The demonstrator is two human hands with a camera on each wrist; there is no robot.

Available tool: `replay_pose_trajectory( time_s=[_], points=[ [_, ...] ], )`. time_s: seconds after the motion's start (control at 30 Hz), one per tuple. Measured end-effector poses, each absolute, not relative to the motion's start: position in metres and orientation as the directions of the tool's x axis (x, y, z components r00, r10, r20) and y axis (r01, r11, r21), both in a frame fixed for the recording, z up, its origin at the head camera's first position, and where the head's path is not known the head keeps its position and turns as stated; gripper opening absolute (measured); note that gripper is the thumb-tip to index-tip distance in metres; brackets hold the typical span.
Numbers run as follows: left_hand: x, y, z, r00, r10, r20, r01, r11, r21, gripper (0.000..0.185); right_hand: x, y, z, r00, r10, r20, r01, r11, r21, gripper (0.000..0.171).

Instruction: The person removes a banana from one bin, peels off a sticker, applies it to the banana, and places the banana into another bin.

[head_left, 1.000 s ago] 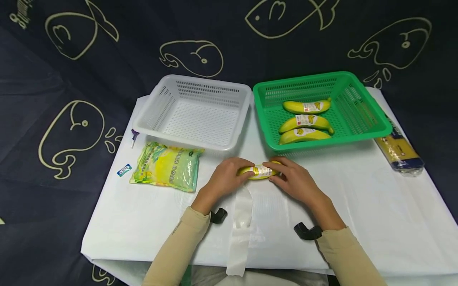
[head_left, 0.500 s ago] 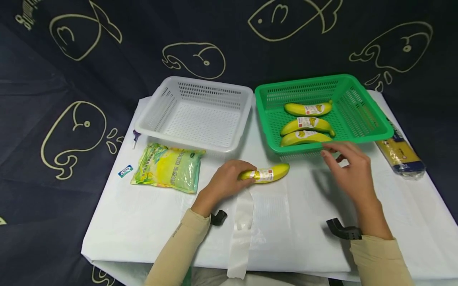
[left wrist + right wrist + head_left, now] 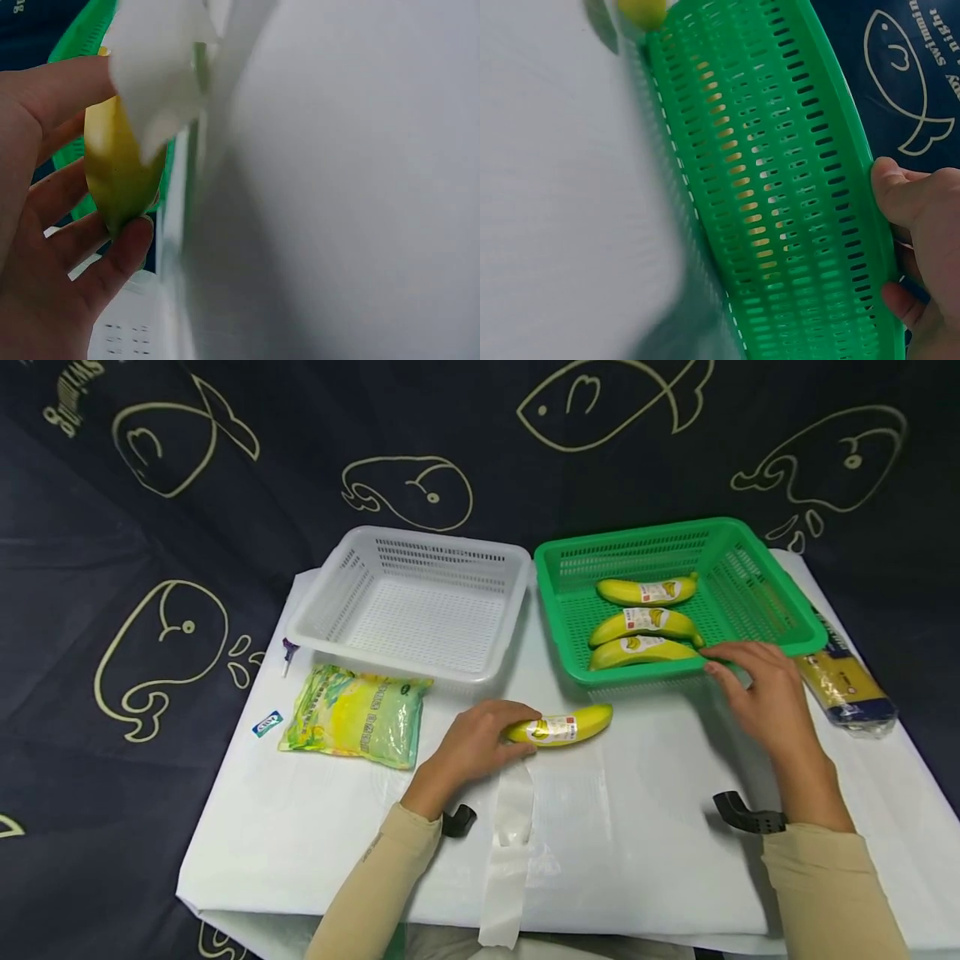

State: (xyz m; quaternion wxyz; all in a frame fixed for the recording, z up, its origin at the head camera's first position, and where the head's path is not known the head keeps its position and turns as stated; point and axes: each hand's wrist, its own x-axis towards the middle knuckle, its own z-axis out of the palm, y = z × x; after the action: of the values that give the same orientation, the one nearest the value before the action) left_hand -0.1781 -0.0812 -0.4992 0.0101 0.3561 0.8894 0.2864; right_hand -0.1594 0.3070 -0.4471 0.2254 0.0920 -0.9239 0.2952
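A labelled yellow banana (image 3: 564, 727) lies on the white sheet (image 3: 660, 843) in front of the baskets. My left hand (image 3: 480, 743) grips its left end; in the left wrist view the fingers (image 3: 112, 255) curl round the banana (image 3: 120, 172). My right hand (image 3: 757, 689) is at the near right rim of the green basket (image 3: 637, 531). The right wrist view shows the thumb (image 3: 900, 187) over the rim of the green basket (image 3: 780, 187) and fingers beneath it. Three more bananas (image 3: 645, 622) lie inside that basket.
An empty white basket (image 3: 435, 537) stands left of the green one. A green-yellow packet (image 3: 348, 714) and a small blue label (image 3: 267, 724) lie at the left. A pasta packet (image 3: 843, 685) lies at the right edge. A white strip (image 3: 513, 827) runs toward me.
My right hand let go of the banana and moved right and away to the green basket's near rim. The left hand stayed on the banana.
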Motion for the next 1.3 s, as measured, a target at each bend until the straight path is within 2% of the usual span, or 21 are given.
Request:
replay_pose_trajectory(
  time_s=[0.2, 0.33, 0.47, 0.6, 0.77, 0.9, 1.07, 1.3],
  points=[
    [-0.175, -0.085, -0.477, -0.699, 0.668, 0.254, 0.693, 0.546, 0.471, 0.045, -0.163, 0.306, -0.446, -0.888, -0.038, 0.459, -0.302, 0.8, -0.518, 0.02],
    [-0.17, -0.088, -0.448, -0.657, 0.686, 0.313, 0.728, 0.47, 0.499, 0.044, -0.163, 0.305, -0.445, -0.893, -0.032, 0.449, -0.294, 0.797, -0.527, 0.019],
    [-0.174, -0.087, -0.423, -0.65, 0.656, 0.384, 0.741, 0.434, 0.513, 0.044, -0.161, 0.304, -0.446, -0.891, -0.023, 0.453, -0.296, 0.788, -0.541, 0.02],
    [-0.188, -0.08, -0.402, -0.697, 0.609, 0.377, 0.708, 0.504, 0.495, 0.043, -0.163, 0.302, -0.448, -0.882, -0.016, 0.471, -0.308, 0.775, -0.552, 0.02],
    [-0.215, -0.051, -0.378, -0.79, 0.555, 0.261, 0.609, 0.661, 0.439, 0.044, -0.166, 0.299, -0.449, -0.876, -0.003, 0.482, -0.306, 0.776, -0.551, 0.019],
    [-0.242, -0.015, -0.366, -0.836, 0.519, 0.176, 0.545, 0.752, 0.37, 0.044, -0.165, 0.301, -0.449, -0.87, 0.005, 0.492, -0.306, 0.778, -0.548, 0.019],
    [-0.272, 0.027, -0.363, -0.884, 0.455, 0.108, 0.466, 0.839, 0.281, 0.049, -0.164, 0.304, -0.449, -0.876, -0.01, 0.483, -0.309, 0.78, -0.545, 0.019],
    [-0.294, 0.068, -0.377, -0.914, 0.403, 0.052, 0.406, 0.9, 0.157, 0.042, -0.16, 0.308, -0.45, -0.882, -0.007, 0.471, -0.299, 0.78, -0.55, 0.019]
  ],
)
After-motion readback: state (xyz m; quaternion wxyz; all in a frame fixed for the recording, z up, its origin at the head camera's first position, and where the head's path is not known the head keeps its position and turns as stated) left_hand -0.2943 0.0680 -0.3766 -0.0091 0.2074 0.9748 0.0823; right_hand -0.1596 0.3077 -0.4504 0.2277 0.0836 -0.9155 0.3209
